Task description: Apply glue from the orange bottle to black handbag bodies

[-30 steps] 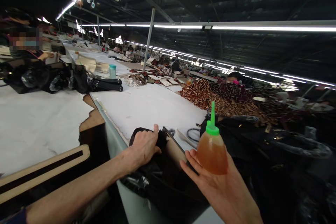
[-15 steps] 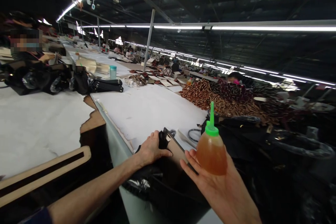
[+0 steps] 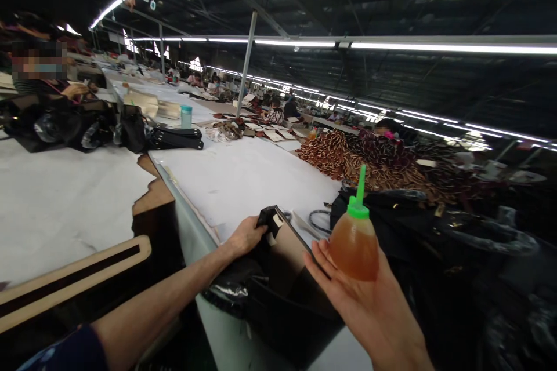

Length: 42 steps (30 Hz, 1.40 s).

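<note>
My left hand [image 3: 247,236] is closed on the upper edge of a black handbag [image 3: 300,319], at the corner farther from me. The bag's mouth faces up and shows a brown-grey lining [image 3: 285,249]. In my right hand [image 3: 365,307] sits a squeeze bottle [image 3: 354,246] of amber liquid, its green nozzle pointing up. The bottle rests against the palm, and the thumb is hidden. The fingers of that hand stretch out to the bag's near rim and appear to touch it.
A white-covered table [image 3: 243,177] runs ahead. Black bags [image 3: 435,243] with plastic-wrapped handles lie right, before a heap of brown pieces [image 3: 335,153]. On the left are a wooden slotted frame [image 3: 87,278], more black bags [image 3: 65,122] and a seated co-worker. A teal-lidded container [image 3: 186,116] stands beyond.
My left hand has shifted slightly left and pulled the bag's edge with it, so the mouth gapes wider. The bottle in my right hand has moved slightly right and up.
</note>
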{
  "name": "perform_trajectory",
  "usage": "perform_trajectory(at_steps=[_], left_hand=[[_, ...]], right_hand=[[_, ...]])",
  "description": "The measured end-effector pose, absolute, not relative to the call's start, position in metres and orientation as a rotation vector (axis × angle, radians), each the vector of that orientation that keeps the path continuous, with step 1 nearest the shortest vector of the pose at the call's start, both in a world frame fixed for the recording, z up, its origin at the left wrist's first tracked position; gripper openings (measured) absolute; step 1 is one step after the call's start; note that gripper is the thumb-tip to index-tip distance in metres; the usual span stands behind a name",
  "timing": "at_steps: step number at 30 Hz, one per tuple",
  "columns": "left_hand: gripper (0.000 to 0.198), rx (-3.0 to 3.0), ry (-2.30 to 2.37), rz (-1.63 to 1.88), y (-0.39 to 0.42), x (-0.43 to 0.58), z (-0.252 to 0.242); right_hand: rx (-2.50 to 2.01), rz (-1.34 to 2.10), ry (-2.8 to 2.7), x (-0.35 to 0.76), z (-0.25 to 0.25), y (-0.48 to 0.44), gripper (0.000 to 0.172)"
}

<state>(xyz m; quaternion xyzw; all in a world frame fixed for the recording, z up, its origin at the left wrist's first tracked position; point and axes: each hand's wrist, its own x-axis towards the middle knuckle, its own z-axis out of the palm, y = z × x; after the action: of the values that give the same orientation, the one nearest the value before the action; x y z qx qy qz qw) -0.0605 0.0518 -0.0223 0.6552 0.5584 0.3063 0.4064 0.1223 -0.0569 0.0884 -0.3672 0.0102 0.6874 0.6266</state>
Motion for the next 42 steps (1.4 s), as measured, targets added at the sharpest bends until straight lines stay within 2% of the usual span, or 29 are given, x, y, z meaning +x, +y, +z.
perform_trajectory(at_steps=[6,10,12,14,18,22,27,36,42], left_hand=[[0.032,1.44,1.181,1.025,0.049,-0.067,-0.021],[0.04,1.443,0.993,1.088,0.043,-0.081,0.006],[0.041,1.471,0.913,1.02,0.04,-0.093,0.028],[0.038,1.501,0.866,0.903,0.035,-0.107,0.049],[0.029,1.534,0.874,0.516,0.018,-0.126,0.061],[0.021,1.5,0.911,0.231,-0.01,-0.133,0.028],[0.022,1.417,0.905,0.093,-0.038,-0.132,-0.003],[0.016,1.421,1.045,0.073,-0.042,-0.128,0.014],[0.018,1.415,1.115,0.099,-0.044,-0.13,0.019]], right_hand=[[-0.823,1.569,0.048,0.117,0.097,-0.072,0.032],[-0.843,1.627,-0.014,0.118,0.094,-0.098,0.036],[-0.866,1.685,-0.091,0.119,0.089,-0.114,0.047],[-0.884,1.74,-0.172,0.121,0.083,-0.131,0.051],[-0.959,1.802,-0.391,0.129,0.07,-0.159,0.036],[-1.139,1.523,-0.595,0.141,0.053,-0.172,0.041],[-1.413,1.13,-1.0,0.156,0.032,-0.181,0.051],[-1.625,0.756,-1.215,0.161,0.039,-0.179,0.068],[-1.581,0.676,-1.299,0.146,0.039,-0.173,0.058]])
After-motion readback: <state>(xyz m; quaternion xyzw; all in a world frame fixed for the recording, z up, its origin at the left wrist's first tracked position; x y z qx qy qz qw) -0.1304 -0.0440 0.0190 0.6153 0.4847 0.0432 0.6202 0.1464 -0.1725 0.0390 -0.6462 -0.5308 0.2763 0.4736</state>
